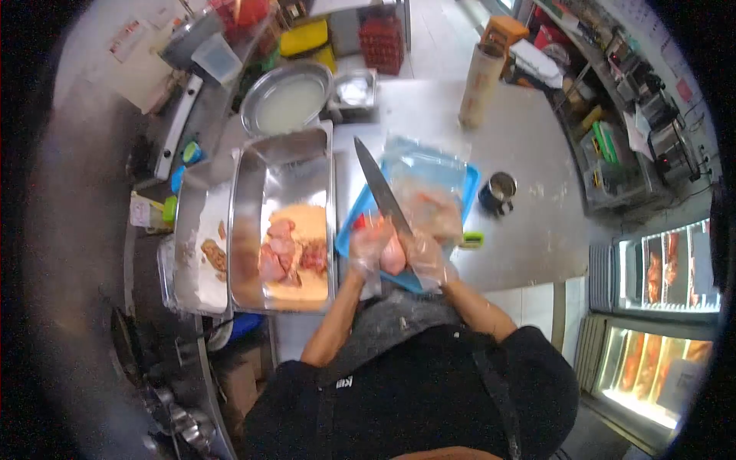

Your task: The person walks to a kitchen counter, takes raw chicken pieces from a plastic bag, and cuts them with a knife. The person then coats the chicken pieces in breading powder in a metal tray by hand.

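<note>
A clear plastic glove covers my left hand (369,244), which is closed on a piece of raw chicken (393,255). My right hand (429,259), gloved too, grips a large kitchen knife (378,184); the handle is hidden in the fingers. The long blade slants up and left, away from me, passing beside the chicken. Both hands are over a blue tray (473,180). A clear plastic bag (437,203) with pale raw meat in it lies on that tray, just beyond my right hand.
Left of the tray stand a deep steel pan (330,165) with raw chicken on orange powder and another pan (184,230) with white powder. A bowl of cloudy liquid (287,103) sits behind. Right are a dark metal cup (498,193) and a tall cylindrical container (481,84).
</note>
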The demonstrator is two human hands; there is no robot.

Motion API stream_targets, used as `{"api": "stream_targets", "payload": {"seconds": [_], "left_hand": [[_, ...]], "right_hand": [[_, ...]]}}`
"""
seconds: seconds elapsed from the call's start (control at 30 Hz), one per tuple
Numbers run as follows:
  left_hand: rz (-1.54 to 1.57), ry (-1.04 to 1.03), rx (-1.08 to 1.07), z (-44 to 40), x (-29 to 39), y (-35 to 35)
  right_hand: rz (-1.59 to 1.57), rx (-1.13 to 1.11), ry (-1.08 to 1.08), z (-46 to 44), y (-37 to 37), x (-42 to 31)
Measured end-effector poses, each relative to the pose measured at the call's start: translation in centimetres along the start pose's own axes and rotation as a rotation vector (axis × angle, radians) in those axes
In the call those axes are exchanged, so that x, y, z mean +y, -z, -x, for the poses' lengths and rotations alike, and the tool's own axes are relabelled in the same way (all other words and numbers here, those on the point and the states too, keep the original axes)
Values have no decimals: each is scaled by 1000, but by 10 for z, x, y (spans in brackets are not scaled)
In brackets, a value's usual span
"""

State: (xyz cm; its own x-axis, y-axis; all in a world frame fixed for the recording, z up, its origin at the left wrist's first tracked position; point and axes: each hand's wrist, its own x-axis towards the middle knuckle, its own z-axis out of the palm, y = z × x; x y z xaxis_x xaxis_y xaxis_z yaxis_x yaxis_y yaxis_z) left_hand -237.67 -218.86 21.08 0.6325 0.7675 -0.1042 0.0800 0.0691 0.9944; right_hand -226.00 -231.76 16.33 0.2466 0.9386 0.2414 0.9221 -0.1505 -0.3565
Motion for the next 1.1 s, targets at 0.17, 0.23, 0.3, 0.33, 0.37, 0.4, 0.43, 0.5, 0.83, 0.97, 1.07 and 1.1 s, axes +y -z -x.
{"api": "stream_targets", "payload": {"seconds": [0.17,0.23,0.3,0.33,0.37,0.4,0.43,0.5,0.83,0.97,1.07,1.1], "left_hand": [[183,-5,-17,-4,-2,13],[181,15,8,-2,-12,6],[308,96,20,7,-1,-6],[308,99,23,10,4,-4],[313,116,-3,9,11,0],[318,122,-32,4,18,3],[316,95,-32,-1,17,6],[-195,253,96,-5,0,13],[261,241,84,-7,-13,4],[95,163,136,4,4,-5],[124,231,143,3,22,-5],[122,234,146,4,23,-4]], "right_hand": [[-546,15,-337,-11,55,-41],[-554,88,-351,-12,53,-38],[-503,-36,-213,-23,64,-37],[-505,-40,-213,-17,52,-34],[-349,-4,-150,-14,38,-29],[-189,41,-83,-12,25,-23],[-292,90,-164,-11,30,-31],[-339,388,44,-6,15,-27],[-367,-16,-219,-25,88,-56],[-473,5,-468,-13,44,-41],[-482,73,-162,-12,15,-23],[-485,70,-161,-7,8,-22]]}}
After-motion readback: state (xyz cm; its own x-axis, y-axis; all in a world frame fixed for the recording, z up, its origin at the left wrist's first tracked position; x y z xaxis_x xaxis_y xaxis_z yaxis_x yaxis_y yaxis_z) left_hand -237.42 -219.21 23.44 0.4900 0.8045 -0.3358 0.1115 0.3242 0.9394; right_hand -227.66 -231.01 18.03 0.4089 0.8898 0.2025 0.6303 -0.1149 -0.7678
